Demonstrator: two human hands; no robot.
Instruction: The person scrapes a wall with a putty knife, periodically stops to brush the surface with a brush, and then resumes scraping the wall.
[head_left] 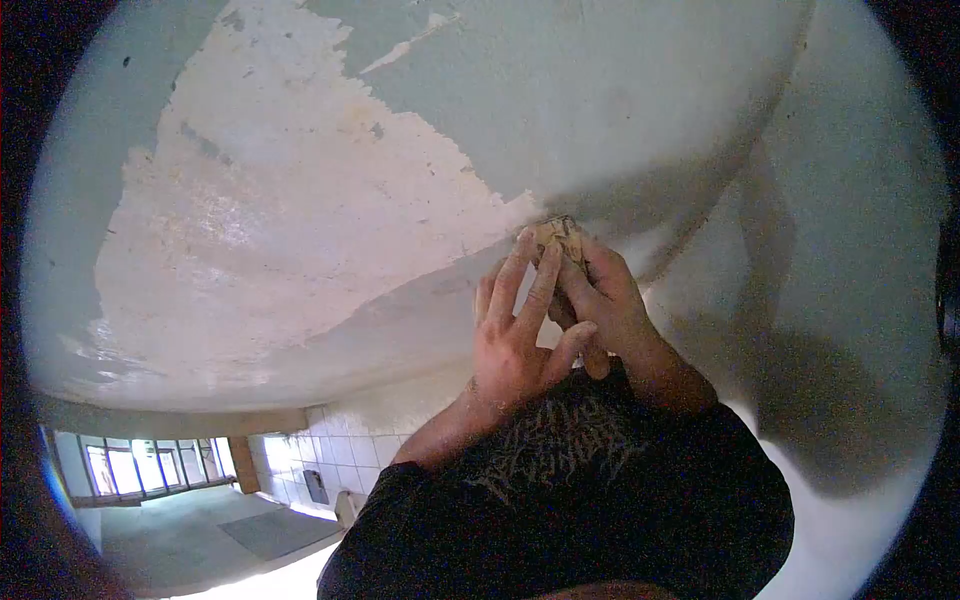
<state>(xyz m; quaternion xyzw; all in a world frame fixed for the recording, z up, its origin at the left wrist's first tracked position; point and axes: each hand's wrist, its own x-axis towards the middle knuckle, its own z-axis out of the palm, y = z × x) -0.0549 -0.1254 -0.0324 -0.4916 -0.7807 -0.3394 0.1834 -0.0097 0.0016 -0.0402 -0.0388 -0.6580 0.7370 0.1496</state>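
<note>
Pale plaster shows in a large bare patch (290, 190) where the green paint (560, 90) has come off the surface before me. At the patch's right tip is a small yellowish, dirt-marked tool (562, 236), its edge against the surface. My right hand (615, 300) is wrapped round it, and a brownish handle-like part shows below between the hands. The fingertips of my left hand (515, 335) press on the tool's yellowish face, with the fingers stretched out and the thumb apart. The tool's exact shape is partly hidden by my fingers.
A curved corner line (700, 215) runs down the right side, with shadows on the wall beyond it. At the lower left are a barred window (150, 468), white wall tiles (345, 450) and a grey panel (280, 533). My dark shirt (570, 490) fills the bottom centre.
</note>
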